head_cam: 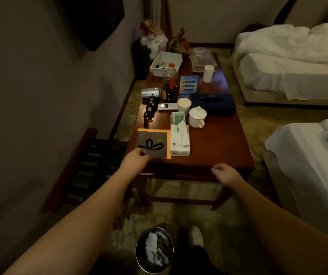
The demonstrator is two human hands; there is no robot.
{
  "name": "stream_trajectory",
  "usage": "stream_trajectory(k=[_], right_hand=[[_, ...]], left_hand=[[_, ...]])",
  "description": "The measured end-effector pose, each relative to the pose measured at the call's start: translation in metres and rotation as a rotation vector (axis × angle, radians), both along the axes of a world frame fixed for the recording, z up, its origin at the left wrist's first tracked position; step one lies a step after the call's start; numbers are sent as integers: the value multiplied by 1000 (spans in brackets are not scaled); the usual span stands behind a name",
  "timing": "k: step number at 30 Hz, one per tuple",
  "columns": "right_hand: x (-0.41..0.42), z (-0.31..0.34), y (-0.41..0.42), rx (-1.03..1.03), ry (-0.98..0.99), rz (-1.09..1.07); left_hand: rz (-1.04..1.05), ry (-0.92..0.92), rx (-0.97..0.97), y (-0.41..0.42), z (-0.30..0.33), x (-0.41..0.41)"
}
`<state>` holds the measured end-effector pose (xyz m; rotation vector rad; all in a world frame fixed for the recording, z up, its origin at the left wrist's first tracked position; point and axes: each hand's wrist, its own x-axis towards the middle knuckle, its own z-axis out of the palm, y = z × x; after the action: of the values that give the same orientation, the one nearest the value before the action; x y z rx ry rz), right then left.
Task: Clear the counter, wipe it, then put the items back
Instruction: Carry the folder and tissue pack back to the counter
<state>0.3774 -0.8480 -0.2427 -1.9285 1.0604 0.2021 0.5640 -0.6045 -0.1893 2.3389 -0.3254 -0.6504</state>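
A long wooden counter (218, 139) carries many items. At its near left corner lies a grey and orange gift bag (155, 141) with a black bow print. My left hand (135, 158) pinches the bag's near left corner. Beside the bag sits a soft tissue pack (180, 141), then a white lidded cup (197, 117), a paper cup (184, 105), a remote (167, 106), a hair dryer (150, 96) and a blue tissue box (212, 103). My right hand (225, 173) hovers at the counter's near edge with loosely curled fingers, holding nothing.
Farther back stand a bottle (171, 73), a white tray (166, 62), a blue leaflet (188, 84) and a white roll (207, 73). A metal bin (154, 250) with rubbish is on the floor by my feet. A luggage rack (87, 165) stands left, two beds (290, 64) right.
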Motion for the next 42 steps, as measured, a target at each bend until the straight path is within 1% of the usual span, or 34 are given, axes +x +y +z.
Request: stream_trajectory(k=[3, 6, 10, 14, 17, 21, 25, 30, 32, 35, 38, 40, 42], right_hand=[[31, -8, -18, 66, -36, -38], [62, -17, -34, 210, -86, -101], [98, -37, -54, 348, -34, -135], [127, -54, -67, 433, 7, -137], [145, -60, -74, 453, 20, -139], [159, -67, -80, 427, 27, -95], [164, -70, -80, 440, 46, -63], [171, -75, -77, 430, 52, -24], [173, -77, -76, 426, 48, -40], [174, -72, -75, 501, 28, -88], [175, -66, -77, 660, -16, -122], [174, -64, -80, 780, -55, -160], [173, -63, -84, 850, -75, -186]], left_hand=[[65, 36, 33, -12, -18, 25], [137, 81, 74, -22, -40, 48], [230, 153, 164, -36, -69, 70], [288, 150, 270, -53, -98, 86], [311, 125, 327, -65, -109, 89], [383, 84, 422, -74, -122, 89], [439, 45, 457, -78, -130, 89], [441, 114, 462, -84, -134, 93], [460, 155, 447, -86, -135, 93], [457, 206, 383, -86, -133, 92], [420, 224, 252, -83, -129, 83], [456, 228, 154, -82, -124, 72], [520, 259, 26, -82, -121, 61]])
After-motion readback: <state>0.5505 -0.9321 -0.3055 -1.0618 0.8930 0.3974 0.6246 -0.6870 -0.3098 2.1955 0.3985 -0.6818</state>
